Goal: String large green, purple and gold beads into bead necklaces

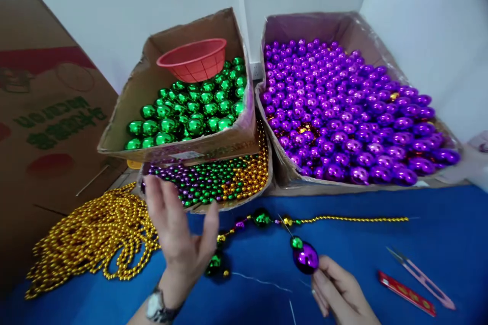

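While the left hand (pixel 182 241) gapes, the right (pixel 339 289) holds a purple bead (pixel 305 258) (between them).

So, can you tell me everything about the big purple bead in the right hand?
The purple bead is large, rounded and glossy, with a metallic-looking finish that throws bright reflections. The right hand holds it at its lower right edge, over the blue surface. A smaller green bead sits against its upper left, and a needle juts up and left beyond that.
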Available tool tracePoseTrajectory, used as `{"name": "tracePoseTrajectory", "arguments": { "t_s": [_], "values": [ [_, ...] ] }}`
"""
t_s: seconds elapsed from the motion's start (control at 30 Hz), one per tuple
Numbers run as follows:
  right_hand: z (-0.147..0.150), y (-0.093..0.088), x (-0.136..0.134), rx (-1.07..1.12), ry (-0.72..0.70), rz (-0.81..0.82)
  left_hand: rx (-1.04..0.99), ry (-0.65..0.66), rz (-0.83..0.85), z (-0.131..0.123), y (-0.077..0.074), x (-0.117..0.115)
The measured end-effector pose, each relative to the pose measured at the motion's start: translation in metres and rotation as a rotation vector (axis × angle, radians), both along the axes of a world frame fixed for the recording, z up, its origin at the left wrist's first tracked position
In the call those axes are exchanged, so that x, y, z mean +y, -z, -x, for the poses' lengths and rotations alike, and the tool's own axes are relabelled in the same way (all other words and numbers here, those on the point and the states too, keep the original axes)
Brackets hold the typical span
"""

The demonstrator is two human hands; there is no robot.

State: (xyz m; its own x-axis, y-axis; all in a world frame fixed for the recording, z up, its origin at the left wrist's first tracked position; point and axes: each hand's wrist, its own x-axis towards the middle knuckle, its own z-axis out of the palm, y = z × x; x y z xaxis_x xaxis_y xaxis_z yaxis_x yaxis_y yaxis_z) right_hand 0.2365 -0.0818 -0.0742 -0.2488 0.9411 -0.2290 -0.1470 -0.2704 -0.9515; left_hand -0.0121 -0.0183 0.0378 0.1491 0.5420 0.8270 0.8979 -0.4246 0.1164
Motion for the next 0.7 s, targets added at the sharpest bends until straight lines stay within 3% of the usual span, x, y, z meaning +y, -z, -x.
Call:
{"name": "tracePoseTrajectory", "arguments": {
  "t_s": [0.17, 0.27, 0.37, 0.5, 0.6, 0.7],
  "values": [
    [0.01, -0.013, 0.01, -0.051, 0.023, -0.052, 0.119, 0.146, 0.094, -0.027, 0.04, -0.019],
    [0.016, -0.01, 0.01, -0.046, 0.041, -0.044, 0.068, 0.271, 0.204, -0.041, 0.06, -0.029],
    [0.021, 0.004, 0.005, -0.053, 0.056, -0.037, 0.032, 0.474, 0.255, -0.047, 0.066, -0.03],
    [0.023, 0.015, -0.001, -0.078, 0.039, 0.001, -0.016, 0.702, 0.278, -0.048, 0.058, -0.029],
    [0.026, 0.013, -0.002, -0.064, -0.001, 0.034, -0.042, 0.695, 0.296, -0.05, 0.06, -0.031],
    [0.029, 0.006, -0.001, -0.064, -0.017, 0.067, 0.019, 0.639, 0.23, -0.051, 0.073, -0.035]
  ]
}}
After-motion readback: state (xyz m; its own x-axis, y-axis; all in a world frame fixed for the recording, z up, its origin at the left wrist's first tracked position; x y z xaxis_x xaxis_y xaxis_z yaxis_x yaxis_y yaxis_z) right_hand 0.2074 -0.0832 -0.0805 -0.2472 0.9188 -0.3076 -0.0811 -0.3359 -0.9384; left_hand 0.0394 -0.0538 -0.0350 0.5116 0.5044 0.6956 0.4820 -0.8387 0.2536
